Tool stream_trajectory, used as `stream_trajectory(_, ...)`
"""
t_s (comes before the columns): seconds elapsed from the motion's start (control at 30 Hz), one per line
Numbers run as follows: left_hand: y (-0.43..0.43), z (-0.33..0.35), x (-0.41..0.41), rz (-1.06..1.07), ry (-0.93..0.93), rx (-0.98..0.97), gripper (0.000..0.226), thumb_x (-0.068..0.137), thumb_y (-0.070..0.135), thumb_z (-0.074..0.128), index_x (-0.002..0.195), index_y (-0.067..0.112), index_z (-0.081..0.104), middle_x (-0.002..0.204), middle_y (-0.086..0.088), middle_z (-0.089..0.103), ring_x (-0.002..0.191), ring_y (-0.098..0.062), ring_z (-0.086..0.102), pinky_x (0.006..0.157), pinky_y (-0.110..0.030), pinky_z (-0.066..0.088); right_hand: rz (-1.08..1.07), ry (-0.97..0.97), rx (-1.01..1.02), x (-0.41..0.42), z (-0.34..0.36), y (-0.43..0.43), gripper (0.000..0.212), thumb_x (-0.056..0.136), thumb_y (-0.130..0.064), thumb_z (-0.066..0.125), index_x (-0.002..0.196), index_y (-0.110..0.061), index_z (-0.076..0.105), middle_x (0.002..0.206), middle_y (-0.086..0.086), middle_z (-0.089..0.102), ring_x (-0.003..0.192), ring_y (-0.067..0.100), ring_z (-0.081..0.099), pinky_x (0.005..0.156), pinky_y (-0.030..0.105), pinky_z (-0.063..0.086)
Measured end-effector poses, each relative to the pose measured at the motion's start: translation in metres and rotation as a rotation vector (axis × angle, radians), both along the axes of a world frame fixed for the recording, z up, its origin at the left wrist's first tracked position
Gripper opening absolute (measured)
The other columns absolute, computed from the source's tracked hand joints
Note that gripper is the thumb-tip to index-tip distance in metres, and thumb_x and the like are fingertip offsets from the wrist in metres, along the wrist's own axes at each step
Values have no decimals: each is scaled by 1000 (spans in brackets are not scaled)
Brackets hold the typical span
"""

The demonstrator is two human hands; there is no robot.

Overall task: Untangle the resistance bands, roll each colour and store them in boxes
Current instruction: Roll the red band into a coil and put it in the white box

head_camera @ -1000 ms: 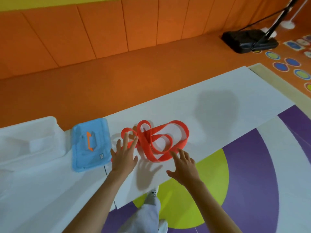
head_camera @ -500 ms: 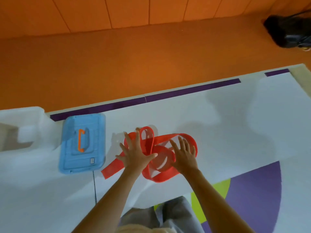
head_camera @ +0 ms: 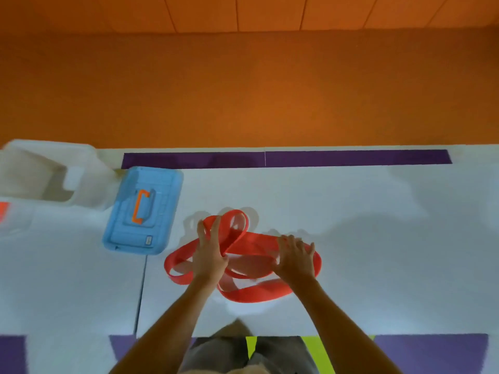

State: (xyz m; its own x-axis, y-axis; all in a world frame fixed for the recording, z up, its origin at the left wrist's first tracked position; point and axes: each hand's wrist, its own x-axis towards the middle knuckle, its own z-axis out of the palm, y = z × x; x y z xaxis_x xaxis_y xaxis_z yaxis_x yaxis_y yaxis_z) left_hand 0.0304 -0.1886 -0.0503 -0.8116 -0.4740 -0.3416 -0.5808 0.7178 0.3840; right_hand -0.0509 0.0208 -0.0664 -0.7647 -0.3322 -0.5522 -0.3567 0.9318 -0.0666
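No legible text; small label (head_camera: pixel 148 240) on blue lid (head_camera: pixel 164 195) too blurred
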Motion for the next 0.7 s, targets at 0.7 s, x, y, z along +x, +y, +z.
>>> stream_trajectory(0.7,13,35,64,187,370,340,86,69,-13,61,137,39,63,147,6,51,124,-9,62,93,-34,57,-136,-48,-145,13,18,0,51,102,-56,52,128,-14,64,124,8,61,123,33,56,100,47,50)
